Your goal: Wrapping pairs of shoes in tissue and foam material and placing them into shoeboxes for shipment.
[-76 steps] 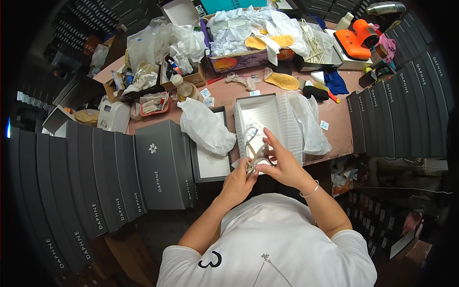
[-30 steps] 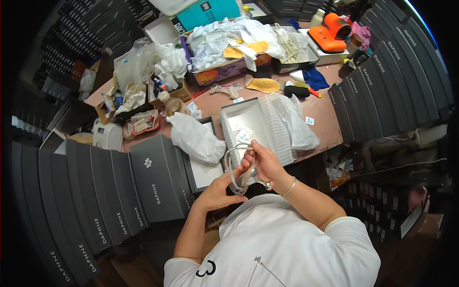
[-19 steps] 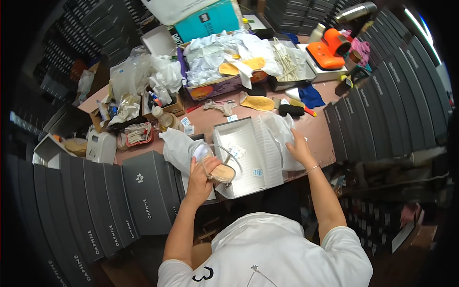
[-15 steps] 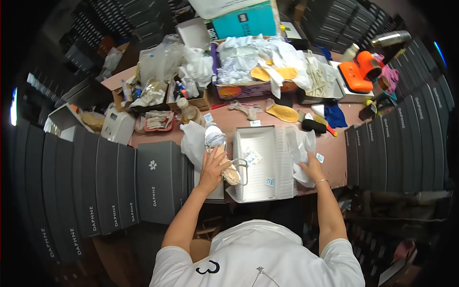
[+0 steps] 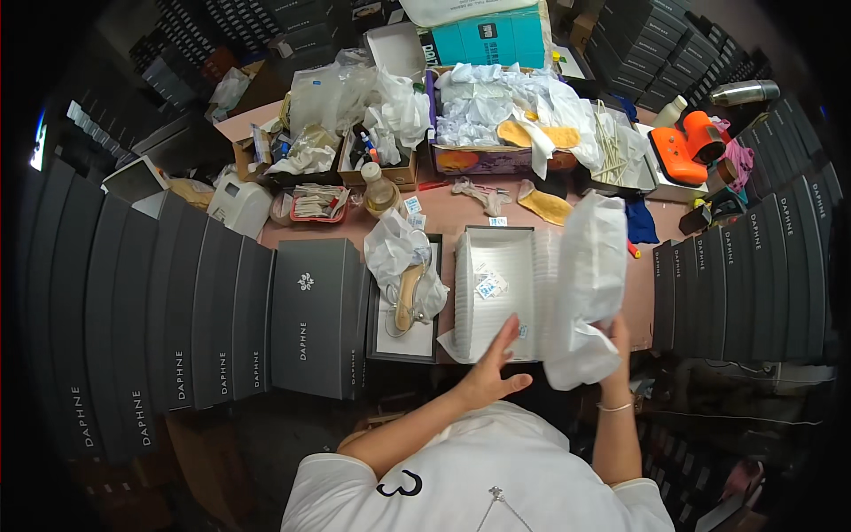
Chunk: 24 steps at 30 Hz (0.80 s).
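Observation:
An open white shoe box lies on the brown table in front of me, with small paper packets inside. My right hand grips a sheet of white wrapping paper and lifts it at the box's right side. My left hand hovers flat and open over the box's near edge, holding nothing. Left of the box lies the box lid, and on it rests a clear-strapped high-heel shoe on crumpled white paper.
Dark grey shoe boxes line the left and stack at the right. The table's back holds boxes of tissue paper, yellow insoles, plastic bags, an orange tool, a teal carton and small bottles.
Earlier both hands held the shoe. My left hand then set it on the lid at the left and came back to the box, while my right hand lifted the wrapping paper.

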{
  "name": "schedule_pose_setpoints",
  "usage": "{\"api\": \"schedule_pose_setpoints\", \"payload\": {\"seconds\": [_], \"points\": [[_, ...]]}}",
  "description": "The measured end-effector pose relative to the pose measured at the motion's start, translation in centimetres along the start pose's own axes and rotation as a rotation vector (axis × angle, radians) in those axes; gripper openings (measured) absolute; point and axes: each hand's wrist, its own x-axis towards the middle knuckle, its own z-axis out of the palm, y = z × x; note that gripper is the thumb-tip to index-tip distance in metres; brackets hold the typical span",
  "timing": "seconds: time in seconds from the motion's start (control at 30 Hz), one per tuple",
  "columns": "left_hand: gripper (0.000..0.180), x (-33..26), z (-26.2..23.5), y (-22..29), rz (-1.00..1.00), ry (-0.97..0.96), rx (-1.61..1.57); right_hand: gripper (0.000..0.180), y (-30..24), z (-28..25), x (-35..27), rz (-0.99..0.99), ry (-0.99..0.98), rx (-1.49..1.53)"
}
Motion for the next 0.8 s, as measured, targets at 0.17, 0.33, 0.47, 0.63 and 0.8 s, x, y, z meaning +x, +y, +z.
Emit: {"api": "schedule_pose_setpoints", "payload": {"seconds": [0.17, 0.33, 0.47, 0.63, 0.8], "points": [[0.058, 1.1, -1.1, -2.0, 0.028, 0.277, -0.682, 0.025, 1.0, 9.8, -2.6, -0.482, -0.083, -0.632], [0.049, -2.2, -7.8, -1.3, -0.059, 0.262, -0.684, 0.032, -2.4, 8.9, -3.7, -0.613, -0.500, -0.654], [0.055, -5.2, -9.2, 1.5, -0.179, 0.199, -0.331, 0.038, -5.4, 6.0, 1.9, -0.400, -0.342, -0.445], [0.059, -5.1, -10.7, 4.0, -0.367, -0.088, -0.098, 0.030, -4.7, 6.8, 2.2, -0.048, -0.833, -0.498], [0.030, -2.9, -12.2, 4.4, -0.359, 0.238, -0.191, 0.016, 1.6, 1.9, 3.0, 0.134, -0.300, -0.118]]}}
